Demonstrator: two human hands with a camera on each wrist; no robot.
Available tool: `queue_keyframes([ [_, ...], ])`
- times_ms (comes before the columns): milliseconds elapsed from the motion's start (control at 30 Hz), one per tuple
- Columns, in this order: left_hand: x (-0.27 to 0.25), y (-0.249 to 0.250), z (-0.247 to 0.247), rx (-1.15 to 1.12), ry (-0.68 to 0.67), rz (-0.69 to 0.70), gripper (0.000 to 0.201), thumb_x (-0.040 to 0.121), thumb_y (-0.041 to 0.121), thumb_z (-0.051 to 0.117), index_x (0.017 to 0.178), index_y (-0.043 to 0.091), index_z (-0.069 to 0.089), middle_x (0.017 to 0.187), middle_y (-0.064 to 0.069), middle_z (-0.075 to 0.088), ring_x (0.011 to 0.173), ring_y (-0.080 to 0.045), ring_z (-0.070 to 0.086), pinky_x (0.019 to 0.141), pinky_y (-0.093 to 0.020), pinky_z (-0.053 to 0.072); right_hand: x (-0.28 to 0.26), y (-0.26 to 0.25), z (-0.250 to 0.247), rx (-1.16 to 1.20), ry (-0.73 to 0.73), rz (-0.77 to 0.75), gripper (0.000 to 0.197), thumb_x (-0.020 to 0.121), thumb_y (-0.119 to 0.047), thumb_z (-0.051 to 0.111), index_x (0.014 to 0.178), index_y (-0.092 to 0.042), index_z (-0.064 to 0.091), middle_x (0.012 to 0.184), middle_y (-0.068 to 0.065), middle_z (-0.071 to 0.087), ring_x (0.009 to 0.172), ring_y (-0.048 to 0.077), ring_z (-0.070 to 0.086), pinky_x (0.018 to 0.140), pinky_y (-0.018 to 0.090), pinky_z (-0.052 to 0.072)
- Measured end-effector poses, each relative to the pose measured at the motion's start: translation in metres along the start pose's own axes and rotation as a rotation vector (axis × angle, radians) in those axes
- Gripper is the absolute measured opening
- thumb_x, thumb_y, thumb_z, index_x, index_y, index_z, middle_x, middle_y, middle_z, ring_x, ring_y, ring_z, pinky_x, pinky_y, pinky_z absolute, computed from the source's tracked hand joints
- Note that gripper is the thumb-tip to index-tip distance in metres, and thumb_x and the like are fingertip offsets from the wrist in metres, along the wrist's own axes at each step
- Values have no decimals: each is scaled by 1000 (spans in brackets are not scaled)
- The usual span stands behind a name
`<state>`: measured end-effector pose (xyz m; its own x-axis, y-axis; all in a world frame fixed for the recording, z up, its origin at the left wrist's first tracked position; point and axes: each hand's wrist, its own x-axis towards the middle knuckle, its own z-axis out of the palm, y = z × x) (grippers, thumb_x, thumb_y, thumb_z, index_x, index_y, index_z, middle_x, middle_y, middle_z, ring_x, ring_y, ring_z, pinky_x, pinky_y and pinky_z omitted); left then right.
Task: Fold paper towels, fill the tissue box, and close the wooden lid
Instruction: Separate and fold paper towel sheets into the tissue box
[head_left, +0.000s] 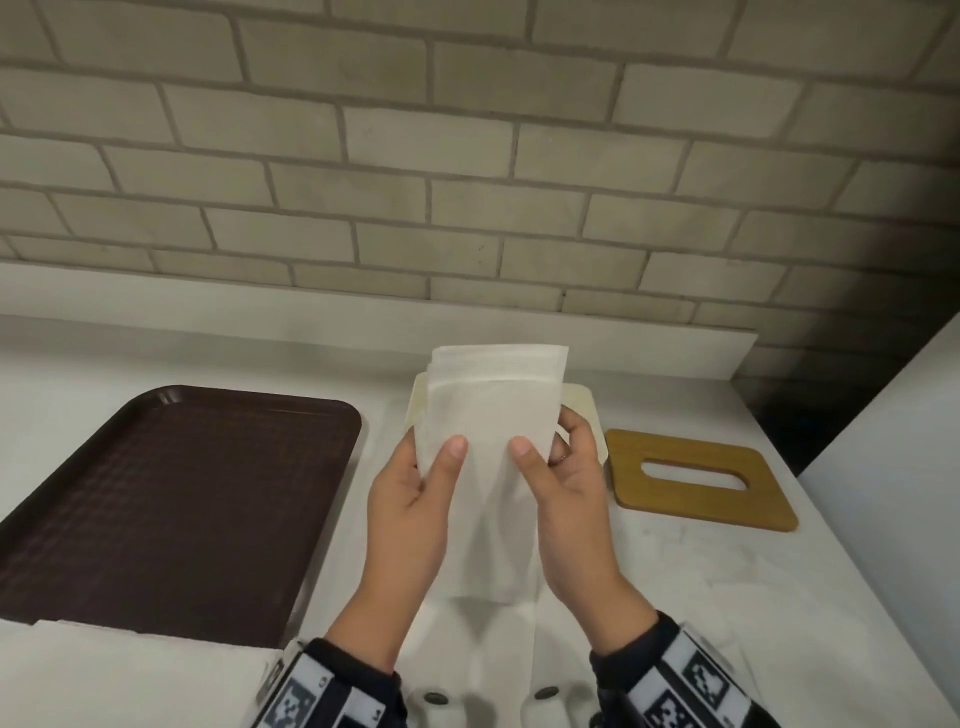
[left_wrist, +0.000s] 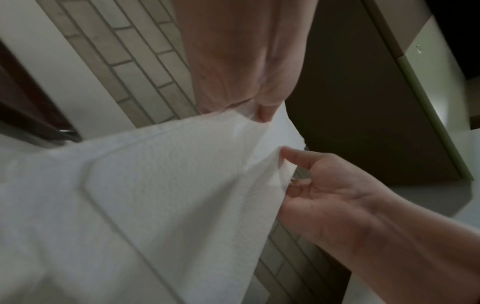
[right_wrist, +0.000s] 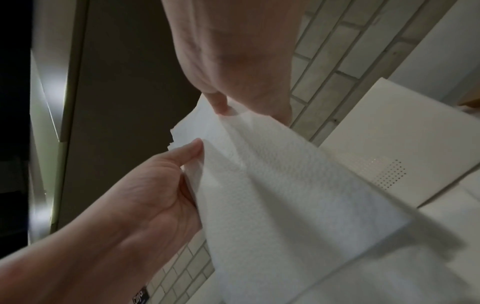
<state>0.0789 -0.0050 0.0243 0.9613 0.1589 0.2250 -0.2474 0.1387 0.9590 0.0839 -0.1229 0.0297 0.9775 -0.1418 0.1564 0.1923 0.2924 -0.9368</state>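
I hold a folded stack of white paper towels (head_left: 493, 405) upright over the counter. My left hand (head_left: 436, 460) pinches its left edge, thumb in front and fingers behind. On the right edge, my right hand (head_left: 535, 454) pinches the same way. The left wrist view shows the paper towels (left_wrist: 155, 185) with my right hand (left_wrist: 324, 191) at their edge. In the right wrist view my left hand (right_wrist: 161, 181) grips the paper towels (right_wrist: 285, 195). Behind the stack stands the cream tissue box (head_left: 582, 410), mostly hidden. The wooden lid (head_left: 701, 509), with an oval slot, lies flat to the box's right.
A dark brown tray (head_left: 171, 493) lies on the white counter (head_left: 727, 582) to the left. More white paper towel (head_left: 130, 670) lies at the lower left, over the tray's near edge. A brick wall runs along the back, and a white panel (head_left: 893, 441) rises at the right.
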Motion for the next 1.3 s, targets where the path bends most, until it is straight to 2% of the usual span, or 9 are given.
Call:
queue_keyframes([
  [167,12,8,3,-39,42,145,24,83,36,69,106,33,61,100,13,72,94,-5,69,73,-16,54,7,-7,7,-11,-53,-126,21,92,-4,51,112,-10,54,105,1,70,100,17,66,82,26,53],
  [267,6,-14,0,6,88,68,33,82,33,70,112,28,58,104,9,72,98,-8,69,79,-23,56,3,8,3,-36,-57,-67,25,92,-7,53,117,-11,53,111,4,68,106,19,65,87,29,53],
  [433,-2,-36,0,68,113,-65,18,91,24,59,109,24,64,100,4,74,96,-13,70,86,-40,57,0,29,-3,-86,-43,15,25,94,-8,51,116,-17,57,112,4,69,107,21,65,88,34,53],
  [667,20,-3,3,-32,89,50,30,79,35,69,105,23,63,98,1,73,92,-16,71,78,-35,57,12,-6,5,14,-57,-170,20,93,-4,49,109,-12,58,99,-2,71,95,15,67,77,24,53],
  [833,7,-26,1,45,42,-121,20,89,21,64,109,20,66,100,0,74,94,-17,71,87,-47,56,7,17,-6,-18,-27,-26,21,94,-8,50,113,-13,58,108,6,70,104,22,66,82,30,54],
  [933,5,-29,0,38,47,-143,18,91,20,60,107,18,67,98,-1,75,94,-19,71,85,-42,57,9,29,-13,-60,-64,35,31,90,-15,61,120,-13,55,114,5,68,108,20,64,89,33,53],
  [1067,11,-14,-2,-224,84,-209,19,92,18,55,109,15,65,105,-6,73,98,-24,70,80,-38,55,13,37,-28,-403,-152,140,46,75,-22,78,115,-28,55,113,-9,67,104,6,64,91,32,53],
  [1167,12,-2,-6,-369,52,-223,29,91,21,54,119,14,59,114,-5,70,107,-22,67,86,-37,53,15,29,-42,-555,-188,233,35,75,-15,78,106,-26,65,104,-7,71,95,8,68,89,36,55],
  [1300,10,-4,-13,-41,248,-27,57,86,7,67,134,22,42,132,2,58,122,-13,56,103,-40,45,22,-19,-53,-848,-217,139,16,78,-16,75,82,-30,69,73,-17,70,70,0,65,64,15,50],
])
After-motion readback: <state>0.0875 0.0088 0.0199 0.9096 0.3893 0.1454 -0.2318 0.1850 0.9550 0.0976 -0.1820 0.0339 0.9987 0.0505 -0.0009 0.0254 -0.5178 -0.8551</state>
